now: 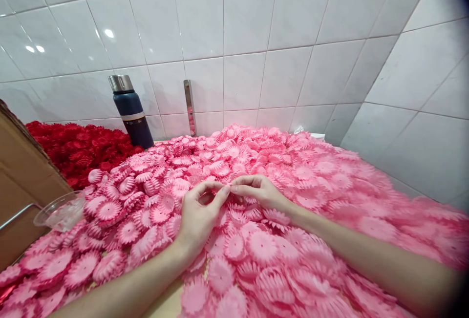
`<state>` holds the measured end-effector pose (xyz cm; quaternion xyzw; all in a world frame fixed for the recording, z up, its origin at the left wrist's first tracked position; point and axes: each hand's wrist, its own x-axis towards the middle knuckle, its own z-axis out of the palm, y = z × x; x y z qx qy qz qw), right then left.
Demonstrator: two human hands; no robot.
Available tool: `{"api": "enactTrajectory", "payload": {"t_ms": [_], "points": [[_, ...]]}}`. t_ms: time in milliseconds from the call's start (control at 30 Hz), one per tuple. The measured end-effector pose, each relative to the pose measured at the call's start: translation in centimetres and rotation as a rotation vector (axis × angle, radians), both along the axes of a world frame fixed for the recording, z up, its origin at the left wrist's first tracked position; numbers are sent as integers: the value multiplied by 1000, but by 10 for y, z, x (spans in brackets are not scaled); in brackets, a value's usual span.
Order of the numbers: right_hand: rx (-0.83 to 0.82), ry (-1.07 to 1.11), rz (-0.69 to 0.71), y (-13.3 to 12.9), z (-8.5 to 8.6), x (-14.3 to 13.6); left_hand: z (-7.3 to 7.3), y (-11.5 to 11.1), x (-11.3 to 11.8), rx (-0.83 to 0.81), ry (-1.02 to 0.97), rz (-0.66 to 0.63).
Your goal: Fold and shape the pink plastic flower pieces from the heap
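Observation:
A wide heap of pink scalloped flower discs [264,245] with small centre holes covers the table. Over its middle, my left hand [201,210] is closed, thumb and forefinger pinched together. My right hand [258,192] meets it from the right, its thumb and fingertips also pinched. The fingertips of both hands touch or nearly touch each other. Whatever lies between them is too small or too hidden to make out. Pink discs lie below and around both hands.
Behind the heap at left stands a dark blue bottle [132,117], beside red flower pieces [88,147]. A cardboard box [29,186] and a clear plastic bowl [60,210] are at far left. A metal strip [189,108] leans against the tiled wall [249,15].

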<state>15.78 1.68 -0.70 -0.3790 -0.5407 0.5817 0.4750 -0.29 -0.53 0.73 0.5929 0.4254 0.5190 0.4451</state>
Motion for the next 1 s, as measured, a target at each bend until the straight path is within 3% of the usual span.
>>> {"api": "enactTrajectory", "payload": {"t_ms": [1000], "points": [[113, -107, -22, 1, -3, 1, 1, 0, 0, 13, 34, 12]]}}
